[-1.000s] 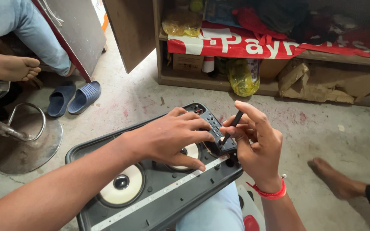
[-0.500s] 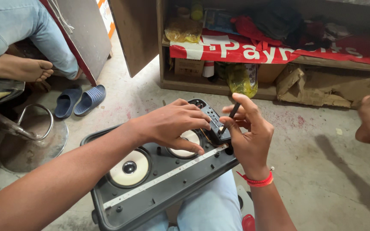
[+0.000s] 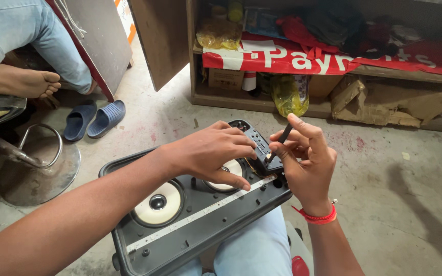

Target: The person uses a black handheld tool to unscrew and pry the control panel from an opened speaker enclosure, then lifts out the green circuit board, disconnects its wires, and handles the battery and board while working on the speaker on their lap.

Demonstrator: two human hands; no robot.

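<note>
Speaker cabinet [image 3: 190, 220] lies across the lap, left hand [image 3: 213, 153] pressing it steady; right hand [image 3: 305, 163] pinches a screwdriver [image 3: 277, 144] upright

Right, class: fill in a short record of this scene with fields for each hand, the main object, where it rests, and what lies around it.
Left hand: left hand rests flat on the speaker, fingers over one cone
Right hand: right hand grips a thin black tool, tip down at the control panel
Object: black speaker box, two pale cones, front open
Support: on the person's lap, blue trousers
Around: blue slippers, stool base, shelf with red banner
Wrist: red band on right
</note>
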